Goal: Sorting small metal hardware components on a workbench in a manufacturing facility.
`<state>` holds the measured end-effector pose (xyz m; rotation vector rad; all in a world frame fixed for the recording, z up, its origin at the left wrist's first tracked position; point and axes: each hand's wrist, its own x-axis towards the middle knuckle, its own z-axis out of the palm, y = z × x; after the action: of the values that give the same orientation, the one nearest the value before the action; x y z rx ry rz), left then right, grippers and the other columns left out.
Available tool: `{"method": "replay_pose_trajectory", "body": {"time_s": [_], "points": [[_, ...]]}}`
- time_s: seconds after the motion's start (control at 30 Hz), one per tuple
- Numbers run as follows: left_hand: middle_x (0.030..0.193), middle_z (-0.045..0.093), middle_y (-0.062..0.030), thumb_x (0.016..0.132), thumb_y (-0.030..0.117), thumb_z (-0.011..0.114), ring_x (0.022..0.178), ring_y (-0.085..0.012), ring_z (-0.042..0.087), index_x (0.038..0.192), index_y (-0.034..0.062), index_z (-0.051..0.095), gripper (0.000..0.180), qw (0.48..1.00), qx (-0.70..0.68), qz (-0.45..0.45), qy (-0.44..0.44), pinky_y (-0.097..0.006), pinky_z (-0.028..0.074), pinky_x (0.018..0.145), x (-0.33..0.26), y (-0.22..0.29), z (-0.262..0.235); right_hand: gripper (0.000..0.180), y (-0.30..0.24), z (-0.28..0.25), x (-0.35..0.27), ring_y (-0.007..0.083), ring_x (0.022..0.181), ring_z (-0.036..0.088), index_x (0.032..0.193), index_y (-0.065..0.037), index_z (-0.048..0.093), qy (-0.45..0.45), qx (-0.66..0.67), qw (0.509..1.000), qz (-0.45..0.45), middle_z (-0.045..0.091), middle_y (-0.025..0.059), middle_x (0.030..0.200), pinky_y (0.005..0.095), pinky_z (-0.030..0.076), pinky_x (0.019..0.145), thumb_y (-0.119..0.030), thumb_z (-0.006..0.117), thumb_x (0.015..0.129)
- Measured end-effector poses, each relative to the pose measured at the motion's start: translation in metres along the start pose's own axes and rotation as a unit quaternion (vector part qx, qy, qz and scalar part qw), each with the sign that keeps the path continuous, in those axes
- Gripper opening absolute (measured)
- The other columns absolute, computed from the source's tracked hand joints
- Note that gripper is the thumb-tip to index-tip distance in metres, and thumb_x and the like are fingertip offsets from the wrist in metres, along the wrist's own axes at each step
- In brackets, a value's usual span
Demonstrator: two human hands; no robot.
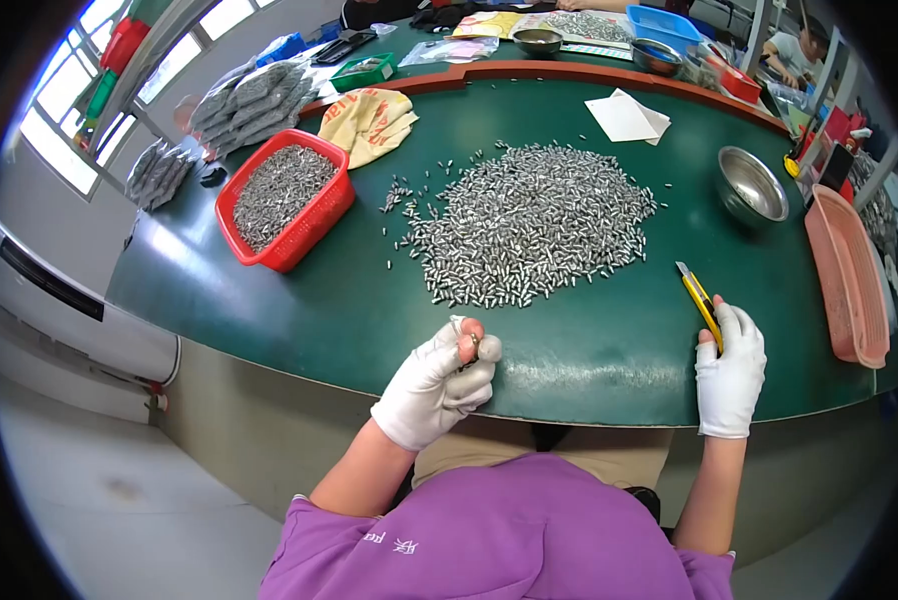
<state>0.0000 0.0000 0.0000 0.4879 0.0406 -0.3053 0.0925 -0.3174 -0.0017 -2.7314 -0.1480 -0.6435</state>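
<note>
Green worktop [299,310]: big pile [529,225] of small metal pieces at centre, red basket [287,205] of same at left, steel bowl [751,187] and pink tray [849,275] at right, white paper [627,117] and yellow cloth [369,122] beyond. Nothing between hands and pile. Left hand [437,385], gloved, pinches small metal piece [475,346] at fingertips over near edge, short of pile. Right hand [731,370], gloved, closed around yellow knife [701,303], blade pointing away toward pile.

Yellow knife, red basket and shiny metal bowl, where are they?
Yellow utility knife [704,305], head view: middle of its handle, above the right hand [731,372].
Red plastic basket [304,235], head view: its near rim.
Round steel bowl [752,187], head view: its bare inner wall.
</note>
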Motion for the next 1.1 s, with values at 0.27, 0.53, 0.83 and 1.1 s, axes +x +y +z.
{"method": "replay_pose_trajectory", "body": {"time_s": [0.27, 0.53, 0.83, 1.1], "points": [[0.089, 0.048, 0.0, 0.091, 0.007, 0.061, 0.062, -0.0074, 0.036, 0.111, 0.0093, 0.059, 0.02, 0.989, -0.021, 0.129, 0.062, -0.022, 0.033, 0.056, -0.001, 0.044, -0.003, 0.042, 0.001, 0.001, 0.002, 0.0309, 0.108, 0.057, 0.122, -0.008, 0.063, 0.003, -0.007, 1.0, -0.019, 0.061, 0.0116, 0.117, 0.04, 0.046, 0.095, -0.008, 0.068, 0.08], [0.115, 0.062, -0.013, 0.1, 0.041, 0.05, 0.109, -0.0276, 0.057, 0.109, 0.0072, 0.059, 0.036, 0.718, 0.275, 0.556, 0.316, -0.043, 0.043, 0.099, 0.026, 0.266, -0.053, 0.041, 0.002, -0.001, -0.007, 0.0312, 0.104, 0.059, 0.119, -0.009, 0.064, 0.01, -0.001, 1.0, -0.009, 0.062, 0.0097, 0.114, 0.0414, 0.048, 0.092, -0.009, 0.068, 0.079], [0.127, 0.06, -0.0204, 0.101, 0.044, 0.04, 0.114, -0.0326, 0.057, 0.135, 0.0016, 0.052, 0.056, 0.185, 0.798, 0.372, 0.437, -0.036, 0.04, 0.1, -0.011, 0.364, -0.155, 0.024, 0.015, -0.027, -0.013, 0.0218, 0.083, 0.062, 0.104, -0.007, 0.071, 0.135, 0.254, 0.956, -0.05, 0.062, 0.0092, 0.101, 0.0311, 0.051, 0.075, -0.006, 0.073, 0.08], [0.132, 0.058, -0.0148, 0.101, 0.041, 0.046, 0.12, -0.0246, 0.054, 0.138, 0.0029, 0.05, 0.054, 0.258, 0.75, 0.403, 0.457, -0.032, 0.037, 0.104, -0.013, 0.327, -0.117, 0.014, 0.046, -0.099, -0.082, 0.0283, 0.085, 0.062, 0.086, -0.011, 0.068, -0.359, 0.04, 0.927, -0.104, 0.062, 0.0077, 0.082, 0.0389, 0.05, 0.076, -0.022, 0.07, 0.078]]}}
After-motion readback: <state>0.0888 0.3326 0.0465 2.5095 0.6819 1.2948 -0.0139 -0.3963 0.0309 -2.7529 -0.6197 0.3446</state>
